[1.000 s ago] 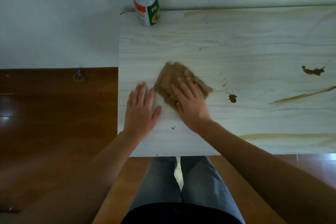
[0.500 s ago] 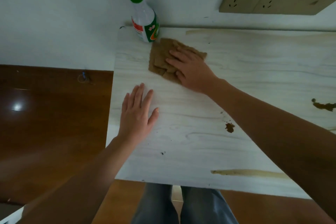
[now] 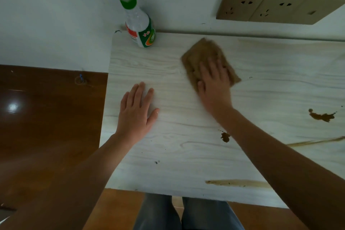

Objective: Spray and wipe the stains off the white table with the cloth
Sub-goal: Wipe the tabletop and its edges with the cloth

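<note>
A brown cloth [image 3: 201, 52] lies flat on the white wood-grain table [image 3: 149, 65], toward its back edge. My right hand [image 3: 214, 82] presses down on the cloth with fingers spread. My left hand [image 3: 137, 112] rests flat on the bare table near the left edge, holding nothing. A clear spray bottle [image 3: 140, 28] with a green trigger stands at the table's back left corner. Brown stains remain: a small blot [image 3: 225, 137] beside my right forearm, a larger blot [image 3: 322, 116] at the right, a streak [image 3: 317, 141] below it, and a long smear [image 3: 237, 183] near the front edge.
A white wall rises behind the table with tan power sockets [image 3: 270, 7]. Dark brown floor [image 3: 46, 117] lies left of the table. My legs in grey trousers [image 3: 183, 214] show under the front edge.
My right hand has slid the cloth from near the front left up to the spray bottle, then rightward along the back. My left hand has stayed flat in place.
</note>
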